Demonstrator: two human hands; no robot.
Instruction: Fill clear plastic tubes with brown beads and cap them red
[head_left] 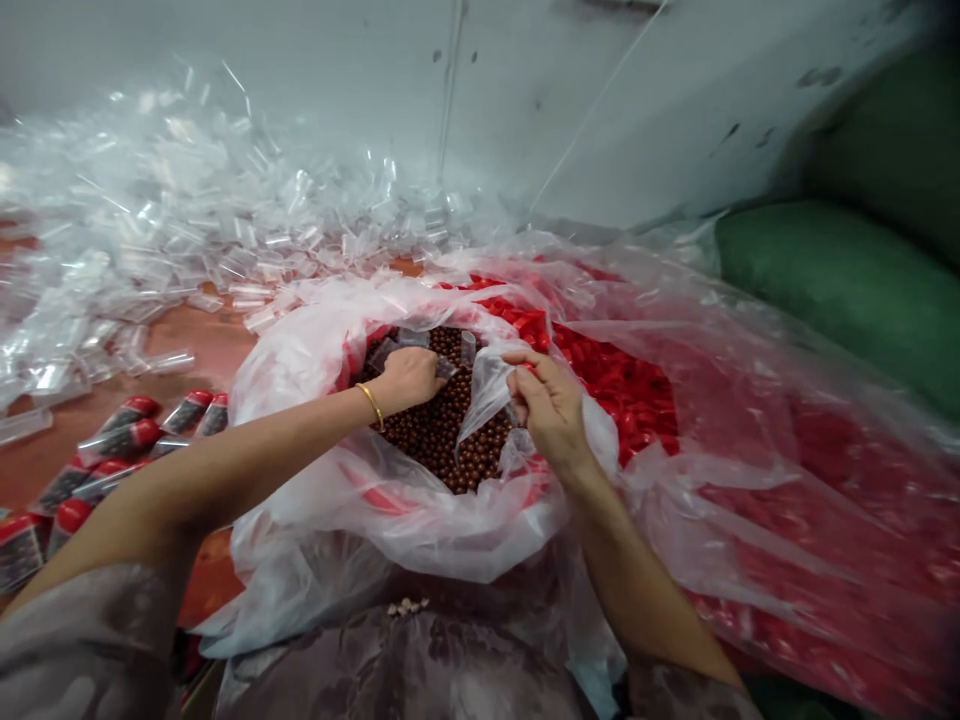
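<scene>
A bag of thin white plastic film (442, 545) lies open in front of me, its rim folded outward over red material. Small round brown balls (439, 440) fill it. My left hand (412, 378) is closed inside the bag, low over the balls, and the end of a clear plastic tube (447, 368) shows at its fingers. Another clear tube (469, 348) rests on the balls just beyond. At the bag's right side, my right hand (547, 405) pinches a raised flap of plastic film (487, 388). A bit of red shows at its fingertips.
Filled tubes with red caps (120, 440) lie on the reddish floor (187, 345) at left. A big heap of clear empty tubes (172, 200) spreads along the wall. Red caps (622, 390) fill a large clear bag at right, beside a green sack (840, 290).
</scene>
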